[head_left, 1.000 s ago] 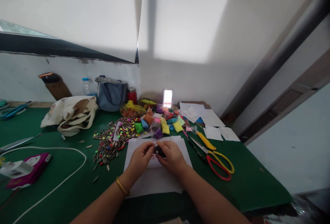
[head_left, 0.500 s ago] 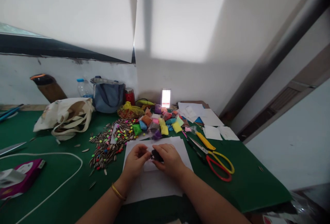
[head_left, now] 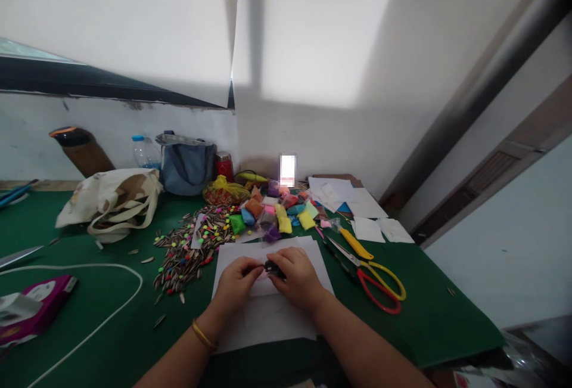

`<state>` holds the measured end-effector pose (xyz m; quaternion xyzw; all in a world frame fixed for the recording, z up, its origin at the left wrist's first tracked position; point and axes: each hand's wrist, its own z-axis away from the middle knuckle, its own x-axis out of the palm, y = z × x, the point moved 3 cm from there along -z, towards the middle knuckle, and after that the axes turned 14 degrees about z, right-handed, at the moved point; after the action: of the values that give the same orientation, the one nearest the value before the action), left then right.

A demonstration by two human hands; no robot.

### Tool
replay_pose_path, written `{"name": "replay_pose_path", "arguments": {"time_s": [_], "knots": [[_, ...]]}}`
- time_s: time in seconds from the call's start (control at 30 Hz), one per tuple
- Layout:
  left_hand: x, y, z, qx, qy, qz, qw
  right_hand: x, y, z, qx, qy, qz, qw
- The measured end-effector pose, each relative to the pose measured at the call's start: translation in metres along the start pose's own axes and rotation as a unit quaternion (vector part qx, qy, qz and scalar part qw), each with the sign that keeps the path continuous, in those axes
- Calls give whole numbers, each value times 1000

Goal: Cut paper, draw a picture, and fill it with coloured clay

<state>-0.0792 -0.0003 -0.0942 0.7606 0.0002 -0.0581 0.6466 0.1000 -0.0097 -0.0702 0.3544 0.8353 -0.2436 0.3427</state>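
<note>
Over a white paper sheet [head_left: 268,322], my two hands meet around a small black lump [head_left: 272,269] that looks soft, like modelling clay. My right hand [head_left: 295,272] curls around it from the right, covering much of it. The thumb and forefinger of my left hand [head_left: 239,281] are pinched together at the lump's left end. A smaller piece of paper [head_left: 259,288] lies under the fingers on the sheet. Beyond the sheet is a pile of small colourful packets [head_left: 281,218].
Striped seeds mixed with bright beads [head_left: 187,257] spread to the left. Scissors [head_left: 370,275] and a yellow-handled cutter [head_left: 355,243] lie right. A cloth bag [head_left: 111,197], blue bag [head_left: 187,164], purple box [head_left: 44,310] and white cable [head_left: 138,286] occupy the green table [head_left: 424,316].
My left fingers have closed more tightly and shifted slightly right against the black lump. My right hand has tilted a little around it.
</note>
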Motion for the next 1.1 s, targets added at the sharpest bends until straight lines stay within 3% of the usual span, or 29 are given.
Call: {"name": "replay_pose_path", "arguments": {"time_s": [0.17, 0.3, 0.47, 0.57, 0.8, 1.1], "knots": [[-2, 8, 3, 6, 17, -16, 1000, 2, 1, 1, -1, -16, -20, 1000], [2, 10, 3, 4, -21, 36, 999, 0, -1, -1, -13, -32, -38, 999], [3, 15, 5, 36, -33, 84, 995, -11, -9, -3, -14, 12, -27, 999], [5, 18, 10, 58, -30, 68, 996, -12, -15, -1, -8, 26, -31, 999], [13, 26, 16, 102, -98, 47, 989, 2, -19, 2, -29, -13, -23, 999], [5, 21, 11, 123, -79, -20, 989, -3, -22, -4, -49, -38, -31, 998]]}}
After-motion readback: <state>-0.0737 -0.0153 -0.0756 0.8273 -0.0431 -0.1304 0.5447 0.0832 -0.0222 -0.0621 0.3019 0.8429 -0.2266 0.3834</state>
